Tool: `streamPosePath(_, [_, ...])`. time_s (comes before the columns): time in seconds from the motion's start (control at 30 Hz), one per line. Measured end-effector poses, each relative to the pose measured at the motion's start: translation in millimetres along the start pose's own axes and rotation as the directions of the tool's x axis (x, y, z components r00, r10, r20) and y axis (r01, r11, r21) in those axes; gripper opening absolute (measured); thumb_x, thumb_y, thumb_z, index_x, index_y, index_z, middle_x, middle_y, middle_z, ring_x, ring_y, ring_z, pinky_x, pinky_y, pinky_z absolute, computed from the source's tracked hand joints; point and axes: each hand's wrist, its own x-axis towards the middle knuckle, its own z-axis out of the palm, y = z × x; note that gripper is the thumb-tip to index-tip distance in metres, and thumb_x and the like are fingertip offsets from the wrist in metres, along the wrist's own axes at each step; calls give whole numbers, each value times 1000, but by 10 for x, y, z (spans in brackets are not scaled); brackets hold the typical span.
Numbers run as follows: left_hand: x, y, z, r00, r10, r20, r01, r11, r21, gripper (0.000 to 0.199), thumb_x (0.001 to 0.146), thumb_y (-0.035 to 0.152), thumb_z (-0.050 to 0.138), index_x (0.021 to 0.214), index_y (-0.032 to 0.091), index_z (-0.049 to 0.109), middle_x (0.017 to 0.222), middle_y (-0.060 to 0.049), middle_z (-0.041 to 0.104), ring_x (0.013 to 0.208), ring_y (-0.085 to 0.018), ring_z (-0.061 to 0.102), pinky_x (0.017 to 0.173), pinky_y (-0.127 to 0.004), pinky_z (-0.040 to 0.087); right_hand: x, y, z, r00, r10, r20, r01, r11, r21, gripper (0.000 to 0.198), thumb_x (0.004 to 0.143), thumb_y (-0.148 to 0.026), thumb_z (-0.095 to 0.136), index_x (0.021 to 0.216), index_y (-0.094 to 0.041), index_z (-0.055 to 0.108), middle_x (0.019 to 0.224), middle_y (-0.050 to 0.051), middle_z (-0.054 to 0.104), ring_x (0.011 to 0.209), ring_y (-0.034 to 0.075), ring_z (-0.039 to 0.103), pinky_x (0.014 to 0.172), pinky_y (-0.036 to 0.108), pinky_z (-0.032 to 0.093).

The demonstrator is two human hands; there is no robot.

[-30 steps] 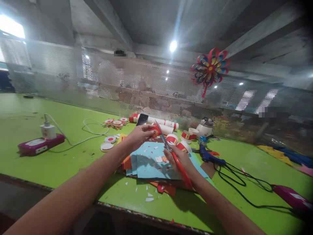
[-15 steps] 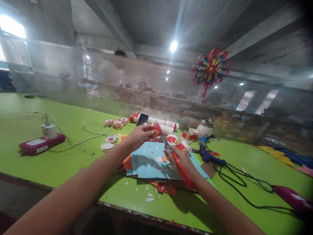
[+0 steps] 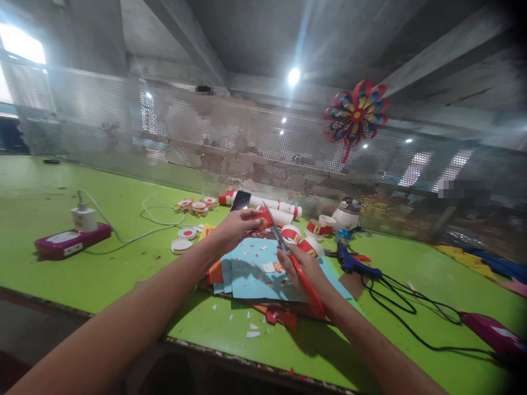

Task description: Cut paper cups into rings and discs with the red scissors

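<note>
Between the fingertips of my left hand (image 3: 237, 227) is a small piece of red paper (image 3: 264, 219) with a gold pattern. My right hand (image 3: 307, 269) is closed round the red handles of a pair of scissors (image 3: 308, 288). The scissor blades point up and away, right against the red paper's right edge; whether they bite into it I cannot tell. Below both hands lie light blue sheets (image 3: 251, 277), strewn with tiny red and white scraps. A small orange-red cutout (image 3: 278, 267) and a white scrap (image 3: 268, 267) rest on them.
Red-and-white paper cups (image 3: 310, 247) stand behind my right hand. A phone (image 3: 241, 201) leans near long paper tubes (image 3: 263, 204). To the right lies a blue glue gun (image 3: 356, 263) with black cable; at left, a purple power strip (image 3: 72, 241). A perforated screen (image 3: 255, 148) bounds the green table.
The view has shifted very slightly. Both hands, the red paper and the scissors keep nearly the same places.
</note>
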Motion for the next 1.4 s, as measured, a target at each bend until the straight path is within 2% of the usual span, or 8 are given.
streamPosePath(0.2, [1, -7, -2, 1000, -8, 1, 8, 1000, 1, 16, 68, 14, 75, 81, 12, 68, 67, -2, 64, 54, -8, 52, 59, -26, 39, 6, 28, 12, 1000, -15, -24, 15, 1000, -24, 41, 91, -51, 44, 83, -16, 62, 69, 3, 61, 63, 19, 59, 58, 29, 44])
streamPosePath(0.43, [10, -21, -15, 1000, 0, 3, 0, 1000, -1, 15, 69, 13, 74, 82, 12, 67, 66, -2, 62, 55, -8, 54, 58, -26, 38, 4, 32, 15, 999, -18, -33, 17, 1000, -27, 41, 90, -52, 45, 86, -15, 65, 64, 2, 60, 60, 17, 57, 55, 27, 42])
streamPosePath(0.7, [6, -14, -11, 1000, -1, 11, 1, 1000, -7, 18, 67, 15, 76, 83, 10, 67, 65, -3, 61, 55, -9, 53, 58, -26, 37, -2, 7, 13, 1000, 9, -23, -9, 1000, -7, 43, 90, -53, 44, 87, -15, 65, 69, 4, 63, 63, 19, 60, 57, 28, 44])
streamPosePath(1.03, [10, -34, -27, 1000, -10, 10, 10, 1000, -7, 17, 67, 15, 76, 80, 11, 67, 65, -1, 59, 54, -7, 52, 59, -27, 37, -16, -16, 7, 997, 73, 4, -73, 997, 21, 45, 89, -56, 44, 90, -15, 65, 56, 0, 56, 50, 16, 54, 49, 26, 42])
streamPosePath(1.4, [20, -33, -28, 999, -54, -4, 54, 998, -21, 20, 67, 13, 77, 82, 9, 65, 69, -4, 63, 59, -10, 58, 57, -24, 39, 4, 21, 41, 998, 47, -32, -48, 999, -5, 49, 87, -58, 45, 87, -14, 66, 58, 1, 57, 49, 15, 53, 48, 25, 41])
